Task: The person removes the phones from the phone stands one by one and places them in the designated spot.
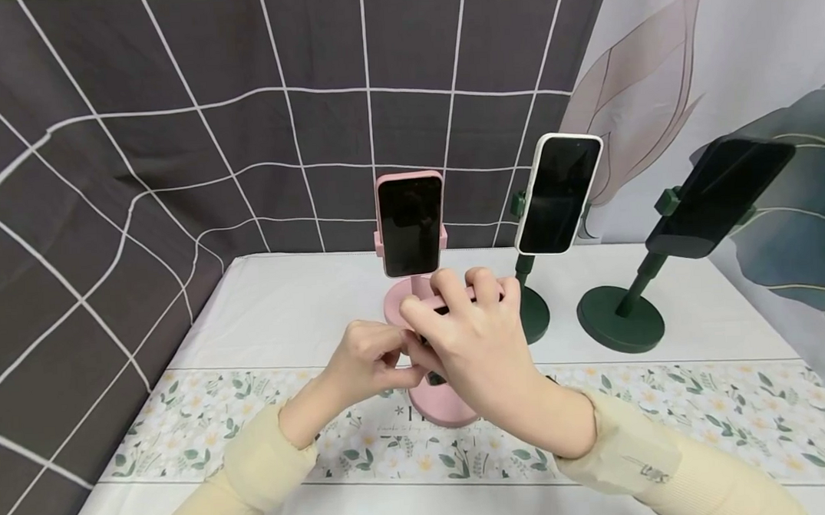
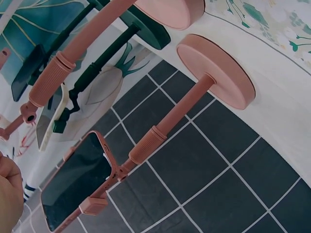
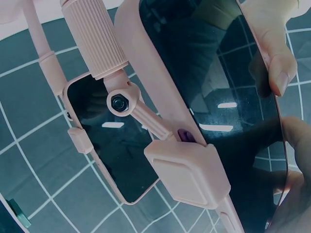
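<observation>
Together, the left hand [image 1: 372, 363] and the right hand [image 1: 481, 335] grip the near phone [image 3: 218, 116], which sits in the clamp [image 3: 187, 172] of the near pink stand [image 1: 443, 408], close to the middle of the tabletop [image 1: 303, 293]. The right hand arches over the phone's upper part, its fingers spread a little and bent around the edges. The left fingers are curled and pinch the side of the phone toward the person's left, right beside the other hand's thumb; in the right wrist view a fingertip touches that edge. From the head, the hands hide most of this phone; the right wrist view shows its glossy dark screen.

Directly behind, the rear phone [image 1: 411, 225], in a pink case, stands upright in the rear pink stand [image 1: 395, 303]. To its right, a white-cased phone [image 1: 562, 193] leans slightly in a green stand [image 1: 536, 315], and farther right a dark phone [image 1: 721, 194] tilts more strongly in a second green stand [image 1: 623, 321]. A floral band [image 1: 233, 419] crosses the white tabletop, passing under the front stand's base. Dark cloth with white grid lines [image 1: 331, 130] hangs behind, next to a pale curtain with large leaf shapes [image 1: 661, 101]. Both forearms wear cream sleeves [image 1: 269, 456].
</observation>
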Demonstrator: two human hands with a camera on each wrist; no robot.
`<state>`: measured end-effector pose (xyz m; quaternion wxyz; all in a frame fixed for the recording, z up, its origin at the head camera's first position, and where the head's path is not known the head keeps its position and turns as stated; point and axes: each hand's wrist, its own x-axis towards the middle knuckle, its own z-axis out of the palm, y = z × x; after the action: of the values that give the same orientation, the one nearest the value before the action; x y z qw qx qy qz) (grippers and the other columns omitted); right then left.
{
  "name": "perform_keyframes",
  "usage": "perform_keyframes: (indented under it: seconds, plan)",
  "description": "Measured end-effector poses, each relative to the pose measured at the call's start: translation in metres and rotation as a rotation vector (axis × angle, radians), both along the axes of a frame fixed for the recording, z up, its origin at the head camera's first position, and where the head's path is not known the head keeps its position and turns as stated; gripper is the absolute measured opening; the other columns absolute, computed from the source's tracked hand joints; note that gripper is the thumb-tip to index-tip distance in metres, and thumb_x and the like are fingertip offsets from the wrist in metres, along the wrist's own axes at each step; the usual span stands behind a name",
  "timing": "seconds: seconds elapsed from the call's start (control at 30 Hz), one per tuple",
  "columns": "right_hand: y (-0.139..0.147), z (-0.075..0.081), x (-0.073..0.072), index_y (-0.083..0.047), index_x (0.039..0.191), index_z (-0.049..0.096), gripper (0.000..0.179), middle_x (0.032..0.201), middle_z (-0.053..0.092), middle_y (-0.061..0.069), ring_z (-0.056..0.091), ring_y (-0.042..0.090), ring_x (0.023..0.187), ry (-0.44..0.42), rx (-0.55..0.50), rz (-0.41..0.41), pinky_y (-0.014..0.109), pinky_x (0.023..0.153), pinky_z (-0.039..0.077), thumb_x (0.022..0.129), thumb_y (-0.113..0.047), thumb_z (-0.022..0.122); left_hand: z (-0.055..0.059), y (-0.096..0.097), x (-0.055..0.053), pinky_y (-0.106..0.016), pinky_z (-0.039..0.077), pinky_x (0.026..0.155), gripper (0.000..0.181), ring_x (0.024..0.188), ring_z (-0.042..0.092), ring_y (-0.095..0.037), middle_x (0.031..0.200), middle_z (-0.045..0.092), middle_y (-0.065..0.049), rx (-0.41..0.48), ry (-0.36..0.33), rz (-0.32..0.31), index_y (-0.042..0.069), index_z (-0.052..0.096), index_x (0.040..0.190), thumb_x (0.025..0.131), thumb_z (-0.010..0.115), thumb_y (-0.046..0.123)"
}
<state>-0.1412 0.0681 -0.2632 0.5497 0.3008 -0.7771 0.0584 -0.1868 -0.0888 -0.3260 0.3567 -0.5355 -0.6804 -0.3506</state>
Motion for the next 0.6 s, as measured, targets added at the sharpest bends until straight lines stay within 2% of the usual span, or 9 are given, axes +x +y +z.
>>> perform_keyframes:
  seconds: [0.23,0.47,0.6]
  plan:
    - [0.003,0.0034,-0.0001,-0.015,0.075,0.046,0.024,0.081,0.049,0.007,0.041,0.03,0.073,-0.072,0.004,0.024,0.039,0.054,0.029,0.069,-0.018,0.069,0.002,-0.0005,-0.0007,-0.007,0.031,0.046,0.014,0.043,0.04,-0.002,0.05,0.046,0.005,-0.024,-0.025,-0.015,0.011,0.053,0.067,0.07,0.065,0.004]
    - [0.0076,0.0063,-0.0003,-0.015,0.077,0.05,0.031,0.083,0.049,0.008,0.04,0.03,0.075,-0.132,-0.003,0.046,0.039,0.055,0.029,0.064,-0.018,0.077,0.0027,-0.0027,-0.0018,-0.005,0.032,0.046,0.012,0.042,0.04,-0.001,0.051,0.047,0.005,-0.048,-0.007,0.0,0.009,0.057,0.073,0.079,0.066,0.015]
    - [0.0095,0.0069,0.0,-0.014,0.078,0.051,0.031,0.082,0.047,0.008,0.039,0.03,0.076,-0.152,0.0,0.05,0.039,0.056,0.029,0.065,-0.02,0.078,0.0032,-0.004,-0.0017,-0.005,0.031,0.045,0.016,0.042,0.04,-0.001,0.05,0.046,0.006,-0.056,-0.002,0.004,0.009,0.055,0.071,0.081,0.065,0.017]
